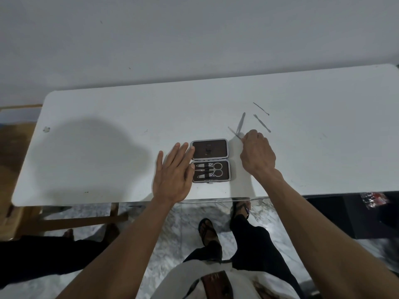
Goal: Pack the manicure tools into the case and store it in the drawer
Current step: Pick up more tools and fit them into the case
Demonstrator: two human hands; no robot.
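A small grey manicure case (210, 160) lies open on the white table (108, 137), its brown lining showing. The near half holds scissors (217, 170) and two nail clippers under straps. My left hand (172, 175) rests flat with fingers spread, touching the case's left edge. My right hand (257, 153) is to the right of the case, pinching a thin metal tool (234, 132) by its end. Tweezers (241, 122) lie just beyond it. Two more thin metal tools (262, 123) (260, 108) lie farther back on the right.
The table's near edge runs just below the case. Under the table are marble floor, my legs and sandalled feet (207, 231), and a wooden frame (86, 219) at the left. A dark cabinet (354, 214) stands at the lower right.
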